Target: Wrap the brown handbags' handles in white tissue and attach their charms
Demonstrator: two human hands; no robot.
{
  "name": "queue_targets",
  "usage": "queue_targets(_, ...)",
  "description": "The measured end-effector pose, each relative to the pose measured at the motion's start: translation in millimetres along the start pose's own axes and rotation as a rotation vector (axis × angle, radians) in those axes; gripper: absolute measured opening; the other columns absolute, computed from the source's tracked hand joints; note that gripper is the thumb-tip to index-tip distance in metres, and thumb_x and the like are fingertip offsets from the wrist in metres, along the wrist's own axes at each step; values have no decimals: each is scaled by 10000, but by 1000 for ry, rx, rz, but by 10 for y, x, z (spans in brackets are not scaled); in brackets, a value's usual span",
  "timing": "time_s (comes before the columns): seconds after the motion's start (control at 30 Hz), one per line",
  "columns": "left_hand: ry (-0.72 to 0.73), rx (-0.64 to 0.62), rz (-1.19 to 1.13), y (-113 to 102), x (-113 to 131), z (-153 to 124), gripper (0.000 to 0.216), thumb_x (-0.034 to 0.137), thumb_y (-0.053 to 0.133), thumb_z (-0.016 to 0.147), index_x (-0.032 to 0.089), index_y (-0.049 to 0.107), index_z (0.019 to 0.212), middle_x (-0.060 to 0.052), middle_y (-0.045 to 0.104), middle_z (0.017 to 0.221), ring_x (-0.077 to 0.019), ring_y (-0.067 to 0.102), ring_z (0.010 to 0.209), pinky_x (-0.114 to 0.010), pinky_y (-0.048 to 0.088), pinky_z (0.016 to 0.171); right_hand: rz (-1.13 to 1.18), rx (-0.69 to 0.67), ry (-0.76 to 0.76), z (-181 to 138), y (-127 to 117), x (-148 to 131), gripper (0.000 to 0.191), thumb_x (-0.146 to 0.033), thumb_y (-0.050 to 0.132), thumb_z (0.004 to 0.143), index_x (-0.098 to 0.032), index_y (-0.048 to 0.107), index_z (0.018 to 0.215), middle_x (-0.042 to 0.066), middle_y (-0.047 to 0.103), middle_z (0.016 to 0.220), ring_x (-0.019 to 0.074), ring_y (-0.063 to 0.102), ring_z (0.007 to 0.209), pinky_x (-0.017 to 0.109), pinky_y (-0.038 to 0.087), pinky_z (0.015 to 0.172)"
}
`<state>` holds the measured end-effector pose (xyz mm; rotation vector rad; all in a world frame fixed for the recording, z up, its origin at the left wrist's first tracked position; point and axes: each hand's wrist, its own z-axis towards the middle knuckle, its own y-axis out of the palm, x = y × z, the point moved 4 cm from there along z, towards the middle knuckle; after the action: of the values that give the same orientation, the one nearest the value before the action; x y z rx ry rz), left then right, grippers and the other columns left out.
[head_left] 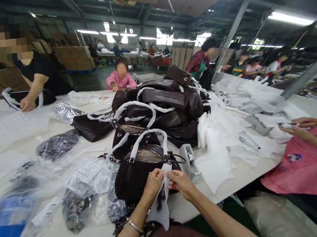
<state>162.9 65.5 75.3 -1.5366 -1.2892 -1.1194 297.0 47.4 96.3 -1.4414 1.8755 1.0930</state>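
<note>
A dark brown handbag [136,175] with white-wrapped handles stands at the near edge of the white table [238,180], right in front of me. My left hand [153,183] and my right hand [181,183] are both closed in a pinch on a strip of white wrapping [162,208] that hangs down from the bag's handle. A silver bangle sits on my left wrist. Behind this bag rises a pile of similar brown handbags [160,109].
Clear plastic bags with dark items [57,144] lie to the left. White paper sheets [220,142] and a tape dispenser [192,162] lie right. A person in pink [307,159] works at my right; others sit across the table.
</note>
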Motion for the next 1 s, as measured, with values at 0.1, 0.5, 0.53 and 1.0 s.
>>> queue_targets(0.1,-21,32,-5,-9,-12,17,377,550,561,773,172,554,775,34,543,622,-111,454,543,-220,322,508,-21,31,1,7,32,21,519,-522,841,533,-122,616,775,-53,537,515,54,499,452,215,541,482)
queue_targets(0.5,16,-19,-8,-9,-112,99,422,617,546,761,200,492,730,23,569,651,-146,516,595,-251,383,574,-19,164,28,143,92,134,496,-538,814,546,-166,516,685,-58,501,415,57,450,370,218,495,405)
queue_targets(0.53,25,-26,-14,-4,-121,115,441,637,552,747,201,487,718,21,570,649,-151,523,599,-256,392,579,-16,167,26,157,97,136,490,-531,813,550,-163,526,699,-54,508,425,58,451,372,220,495,401)
queue_targets(1.0,24,-317,-209,-97,105,-2,524,563,686,687,171,558,1010,-73,686,904,-190,645,775,-287,494,684,-6,242,-25,150,157,95,398,-458,767,667,-167,508,750,-62,523,455,52,447,371,215,506,401)
